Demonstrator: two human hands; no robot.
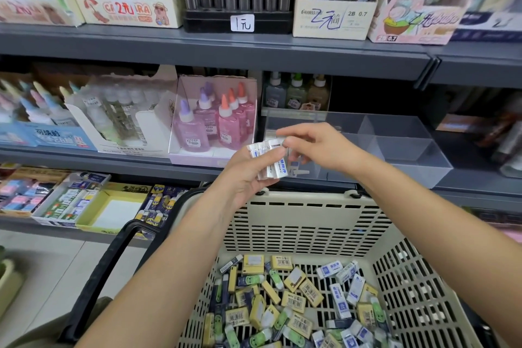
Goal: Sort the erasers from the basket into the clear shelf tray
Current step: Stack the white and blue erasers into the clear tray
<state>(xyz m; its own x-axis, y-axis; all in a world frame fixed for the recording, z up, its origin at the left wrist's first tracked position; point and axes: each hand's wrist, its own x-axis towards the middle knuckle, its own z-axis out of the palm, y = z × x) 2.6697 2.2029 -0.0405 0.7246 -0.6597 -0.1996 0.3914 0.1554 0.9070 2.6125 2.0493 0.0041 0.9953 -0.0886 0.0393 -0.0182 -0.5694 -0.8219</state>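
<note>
My left hand (248, 175) grips a stack of white-and-blue erasers (271, 159) above the far rim of the beige basket (310, 217). My right hand (316, 147) reaches in from the right, its thumb and fingers pinching the top of that same stack. Both hands hover in front of the clear shelf tray (401, 150), whose divided compartments look mostly bare; one white-and-blue eraser (295, 171) shows through its front wall. The basket floor holds several loose erasers (296, 302), yellow, green-and-navy and white-and-blue.
Pink and purple glue bottles in a box (211, 127) stand left of the tray. Clear glue bottles (118, 116) sit further left. Eraser boxes (70, 200) line the lower shelf. The basket's black handle (107, 271) hangs at its left side.
</note>
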